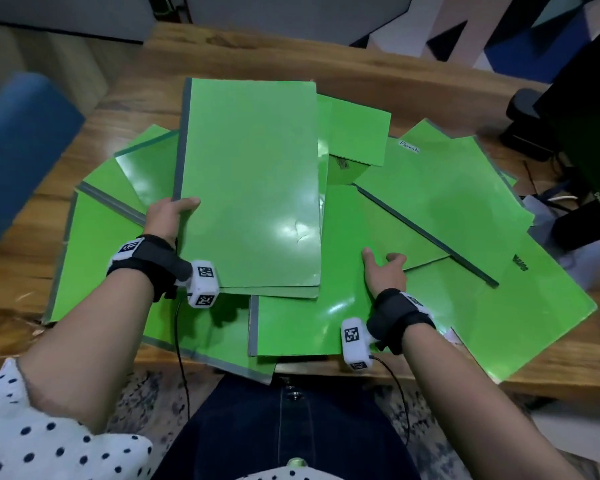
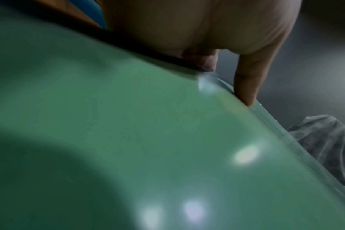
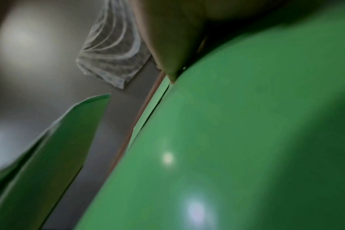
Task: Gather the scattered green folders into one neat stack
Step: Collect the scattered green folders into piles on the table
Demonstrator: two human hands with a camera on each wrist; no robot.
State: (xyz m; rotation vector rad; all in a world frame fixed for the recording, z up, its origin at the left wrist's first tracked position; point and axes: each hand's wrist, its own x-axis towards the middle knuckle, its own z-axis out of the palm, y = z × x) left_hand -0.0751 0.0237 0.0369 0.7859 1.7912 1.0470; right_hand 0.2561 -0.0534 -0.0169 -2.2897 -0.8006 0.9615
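Note:
Several glossy green folders lie fanned over a wooden table (image 1: pixel 291 60). My left hand (image 1: pixel 182 207) grips a small stack of green folders (image 1: pixel 253 188) by its grey spine edge, thumb on top and fingers underneath, holding it above the spread. In the left wrist view the thumb (image 2: pixel 248 80) presses on that stack (image 2: pixel 128 140). My right hand (image 1: pixel 385 263) is at the near edge of a slanting folder (image 1: pixel 413 233) to the right, fingers curled at its edge. The right wrist view shows a finger (image 3: pixel 167 54) against a green cover (image 3: pixel 226 140), with the held stack (image 3: pixel 59 147) to its left.
A folder labelled "Permits" (image 1: pixel 447 188) lies at the right, others at the left (image 1: pixel 94 244) and near edge (image 1: pixel 298 323). A black monitor and stand (image 1: pixel 589 116) with cables stand at the far right. A blue chair (image 1: pixel 18 150) is off the table's left side.

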